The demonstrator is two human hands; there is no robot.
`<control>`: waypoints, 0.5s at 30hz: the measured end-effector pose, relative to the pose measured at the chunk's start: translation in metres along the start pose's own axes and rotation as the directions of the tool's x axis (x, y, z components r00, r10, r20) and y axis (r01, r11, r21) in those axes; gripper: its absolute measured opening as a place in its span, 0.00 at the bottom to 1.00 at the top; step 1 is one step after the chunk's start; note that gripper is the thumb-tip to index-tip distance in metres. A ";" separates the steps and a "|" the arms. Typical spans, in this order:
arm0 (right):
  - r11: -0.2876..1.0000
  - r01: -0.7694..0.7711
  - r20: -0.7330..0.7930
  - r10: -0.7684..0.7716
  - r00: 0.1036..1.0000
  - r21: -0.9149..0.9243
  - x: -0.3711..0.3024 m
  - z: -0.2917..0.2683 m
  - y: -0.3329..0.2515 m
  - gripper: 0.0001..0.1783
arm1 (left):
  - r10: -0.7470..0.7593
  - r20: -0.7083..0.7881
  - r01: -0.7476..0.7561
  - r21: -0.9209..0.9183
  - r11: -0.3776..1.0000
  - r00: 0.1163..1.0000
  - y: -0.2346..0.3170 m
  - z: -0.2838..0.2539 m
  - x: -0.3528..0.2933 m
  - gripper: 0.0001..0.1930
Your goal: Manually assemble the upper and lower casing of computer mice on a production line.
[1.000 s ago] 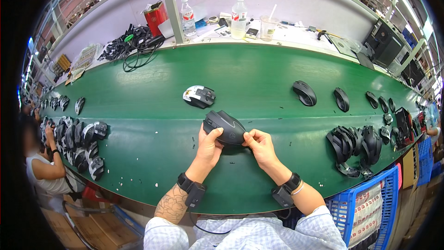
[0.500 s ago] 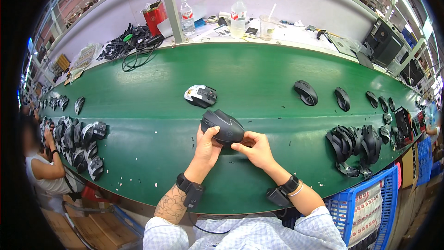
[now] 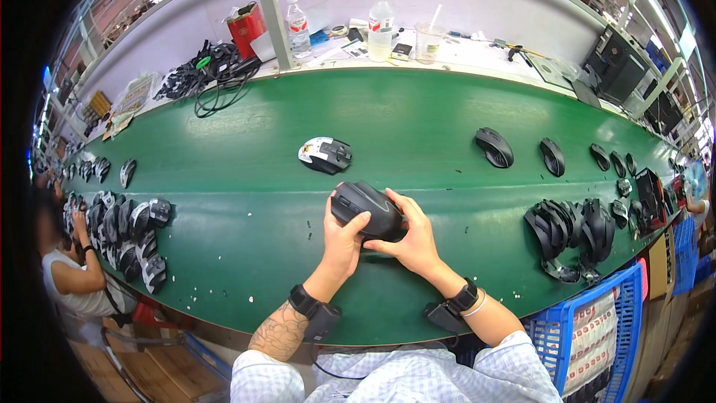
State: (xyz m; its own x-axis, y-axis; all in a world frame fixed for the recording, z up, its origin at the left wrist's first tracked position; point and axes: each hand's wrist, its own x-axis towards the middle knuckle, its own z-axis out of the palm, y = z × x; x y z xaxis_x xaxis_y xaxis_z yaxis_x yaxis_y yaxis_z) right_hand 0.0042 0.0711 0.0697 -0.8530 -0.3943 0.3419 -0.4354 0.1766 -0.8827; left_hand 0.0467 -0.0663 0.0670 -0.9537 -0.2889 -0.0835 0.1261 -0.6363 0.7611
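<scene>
A black computer mouse (image 3: 371,207) is held between my two hands, above the green bench. My left hand (image 3: 343,242) grips its left side, with the thumb on top. Fingers of my right hand (image 3: 415,237) wrap round its right side. Beyond my hands lies another mouse (image 3: 325,155), partly white and partly black, with its top cover seemingly off. The underside of the held mouse is hidden.
Black mouse covers (image 3: 568,233) are heaped at the right, and partly assembled mice (image 3: 127,227) at the left. Single black mice (image 3: 494,148) sit farther back. Bottles (image 3: 380,26) stand on the rear shelf. A blue crate (image 3: 556,339) stands right; a co-worker (image 3: 82,276) sits left.
My right hand has moved from the mouse's near right edge to wrap round its right side. The mouse has turned and shifted slightly to the right. My left hand keeps its grip.
</scene>
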 end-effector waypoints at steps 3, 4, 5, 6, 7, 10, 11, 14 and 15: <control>0.998 0.067 -0.027 -0.067 0.997 0.014 -0.002 0.001 0.007 0.46 | 0.068 0.050 -0.075 0.135 0.988 0.996 -0.004 0.003 -0.001 0.21; 0.995 0.031 -0.051 -0.026 0.998 0.098 -0.002 0.002 0.008 0.47 | 0.064 0.056 -0.068 0.079 0.994 0.996 0.000 0.000 0.000 0.20; 0.995 0.030 -0.052 -0.025 0.998 0.098 -0.002 0.001 0.008 0.47 | 0.060 0.062 -0.061 0.024 0.998 0.996 0.004 0.000 0.002 0.21; 0.995 0.044 -0.047 -0.041 0.998 0.086 -0.001 0.000 0.009 0.48 | 0.089 -0.035 -0.088 0.038 0.995 0.995 0.008 0.005 0.001 0.24; 0.996 0.058 -0.041 -0.055 0.998 0.075 0.000 0.000 0.009 0.50 | 0.087 -0.034 -0.086 0.038 0.996 0.996 0.008 -0.001 0.004 0.24; 0.994 0.077 -0.022 -0.075 0.997 0.077 0.000 -0.001 0.007 0.49 | 0.146 -0.119 -0.127 0.153 0.980 0.982 0.012 -0.010 0.007 0.20; 0.994 0.078 -0.021 -0.077 0.997 0.077 0.000 -0.001 0.006 0.49 | 0.148 -0.120 -0.129 0.152 0.980 0.982 0.012 -0.011 0.006 0.20; 0.993 0.096 -0.007 -0.096 0.995 0.070 0.001 -0.003 0.007 0.48 | 0.204 -0.067 -0.178 0.275 0.945 0.977 0.012 -0.011 0.008 0.19; 0.993 0.096 -0.009 -0.096 0.995 0.067 0.001 -0.003 0.007 0.48 | 0.211 -0.071 -0.183 0.287 0.940 0.975 0.013 -0.010 0.009 0.19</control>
State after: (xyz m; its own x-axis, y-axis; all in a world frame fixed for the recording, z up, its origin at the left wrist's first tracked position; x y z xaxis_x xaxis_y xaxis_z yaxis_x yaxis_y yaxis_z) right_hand -0.0010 0.0747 0.0648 -0.8099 -0.4010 0.4281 -0.4954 0.0771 -0.8652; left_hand 0.0425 -0.0837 0.0696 -0.8838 -0.4666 0.0334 0.2142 -0.3402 0.9156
